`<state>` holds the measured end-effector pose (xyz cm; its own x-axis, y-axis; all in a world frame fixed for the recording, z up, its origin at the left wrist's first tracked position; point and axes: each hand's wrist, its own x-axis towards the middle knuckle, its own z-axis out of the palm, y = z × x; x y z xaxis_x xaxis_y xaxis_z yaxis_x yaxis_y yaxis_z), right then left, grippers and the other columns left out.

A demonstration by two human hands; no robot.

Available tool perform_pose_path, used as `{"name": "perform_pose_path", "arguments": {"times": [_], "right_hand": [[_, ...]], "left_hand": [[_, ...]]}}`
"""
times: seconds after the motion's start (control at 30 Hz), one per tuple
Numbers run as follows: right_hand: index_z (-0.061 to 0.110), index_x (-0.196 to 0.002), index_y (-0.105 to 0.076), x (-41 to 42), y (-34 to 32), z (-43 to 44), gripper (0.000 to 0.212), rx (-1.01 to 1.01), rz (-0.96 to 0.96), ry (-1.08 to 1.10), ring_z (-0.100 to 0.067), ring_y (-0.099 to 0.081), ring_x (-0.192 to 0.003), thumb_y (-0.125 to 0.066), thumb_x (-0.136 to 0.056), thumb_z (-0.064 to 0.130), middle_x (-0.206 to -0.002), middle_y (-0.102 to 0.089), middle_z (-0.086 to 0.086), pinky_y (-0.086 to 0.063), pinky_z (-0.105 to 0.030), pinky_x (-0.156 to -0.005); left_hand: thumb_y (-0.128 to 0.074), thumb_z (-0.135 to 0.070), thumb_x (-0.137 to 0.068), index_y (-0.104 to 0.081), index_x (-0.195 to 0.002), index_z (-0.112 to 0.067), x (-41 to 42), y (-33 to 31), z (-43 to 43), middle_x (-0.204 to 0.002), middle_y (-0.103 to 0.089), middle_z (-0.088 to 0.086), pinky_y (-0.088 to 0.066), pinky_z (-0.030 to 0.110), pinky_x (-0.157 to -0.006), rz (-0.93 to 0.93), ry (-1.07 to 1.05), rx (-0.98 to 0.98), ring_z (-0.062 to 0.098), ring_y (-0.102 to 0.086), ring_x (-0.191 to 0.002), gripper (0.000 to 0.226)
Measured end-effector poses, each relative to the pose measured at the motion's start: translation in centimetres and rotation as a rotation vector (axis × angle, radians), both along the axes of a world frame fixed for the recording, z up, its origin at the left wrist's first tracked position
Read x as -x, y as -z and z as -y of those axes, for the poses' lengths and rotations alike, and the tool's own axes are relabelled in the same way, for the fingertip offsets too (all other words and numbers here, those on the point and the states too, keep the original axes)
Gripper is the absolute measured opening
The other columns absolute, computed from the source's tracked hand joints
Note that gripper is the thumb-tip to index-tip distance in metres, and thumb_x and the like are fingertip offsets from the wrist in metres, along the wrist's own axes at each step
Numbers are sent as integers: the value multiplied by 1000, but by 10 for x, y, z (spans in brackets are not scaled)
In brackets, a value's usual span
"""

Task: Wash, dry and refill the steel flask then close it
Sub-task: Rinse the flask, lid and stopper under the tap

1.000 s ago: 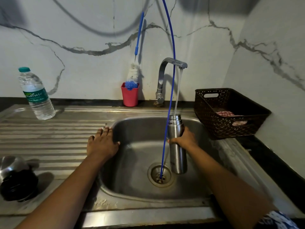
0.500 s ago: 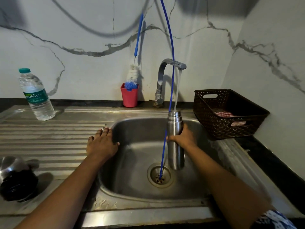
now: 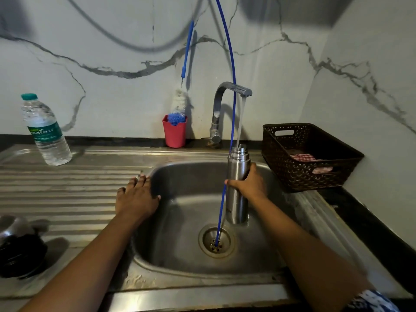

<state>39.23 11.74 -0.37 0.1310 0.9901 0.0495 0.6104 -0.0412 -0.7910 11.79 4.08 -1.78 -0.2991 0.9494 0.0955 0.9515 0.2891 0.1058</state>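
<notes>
Right grip [image 3: 248, 186] wraps steel flask [image 3: 236, 208], near upright under running tap [image 3: 225, 91]; left grip [image 3: 137, 199] flat on sink [image 3: 191, 176] left rim. Centre mouth under stream; stop before overflow.

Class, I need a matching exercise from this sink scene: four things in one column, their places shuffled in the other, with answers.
1 steel flask
2 water bottle
3 bottle brush
4 checked cloth

A in the brown basket
B in the red cup
C under the running tap
D on the draining board

Pairs: 1-C, 2-D, 3-B, 4-A
</notes>
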Motion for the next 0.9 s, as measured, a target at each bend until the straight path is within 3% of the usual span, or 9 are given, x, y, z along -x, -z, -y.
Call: {"name": "perform_pose_path", "arguments": {"times": [0.1,0.23,0.4,0.53,0.6,0.73,0.9], "right_hand": [[19,-130,-39,-2,9,5,86,120,76,-33,-28,-57,-108,-86,-59,31,-125,-56,-9,-48,-44,-92],[21,-124,-40,-5,-5,-2,79,-34,8,18,-28,-58,-107,-85,-60,37,-122,-57,-7,-49,-43,-89],[22,-131,-39,-3,6,5,89,122,54,-35,-29,-57,-108,-87,-57,32,-125,-56,-8,-48,-48,-93],[20,-127,-39,-3,-15,2,80,-60,-60,-11,-28,-57,-108,-85,-62,33,-123,-56,-7,-49,-42,-90],[19,-128,-38,-1,-17,3,81,-27,-46,-42,-28,-57,-109,-85,-62,31,-125,-55,-8,-48,-43,-92],[21,-131,-40,-6,-23,17,84,28,329,-158,-26,-57,-106,-83,-60,37,-125,-56,-7,-45,-32,-84],[27,-136,-35,14,-34,35,85,-39,1000,-315,-29,-42,-121,-78,-65,45,-132,-45,-10,-37,-43,-97]], "left_hand": [[-44,-51,-93,-15,-152,-19,1,0,0,-160,-12,-1,-20,43,-116,3,-5,-6,20,-10,-147,73],[-44,-51,-93,-15,-152,-20,0,1,-2,-161,-11,-1,-19,44,-115,2,-9,-7,20,-10,-147,73],[-44,-50,-93,-14,-152,-20,1,0,-2,-161,-10,-1,-19,44,-116,13,-15,-5,20,-9,-147,73],[-43,-50,-93,-14,-152,-20,-1,-1,-2,-161,-10,-1,-19,44,-115,8,-11,-4,20,-9,-147,72],[-43,-50,-93,-14,-152,-20,-1,-2,-1,-161,-10,-2,-18,44,-115,11,-9,4,20,-9,-147,72],[-44,-50,-93,-15,-152,-19,-2,-4,0,-161,-11,-1,-19,45,-115,19,-12,4,21,-10,-147,72],[-44,-48,-93,-16,-152,-18,-2,-4,1,-161,-12,-1,-18,45,-115,32,-7,6,21,-10,-147,72]]}}
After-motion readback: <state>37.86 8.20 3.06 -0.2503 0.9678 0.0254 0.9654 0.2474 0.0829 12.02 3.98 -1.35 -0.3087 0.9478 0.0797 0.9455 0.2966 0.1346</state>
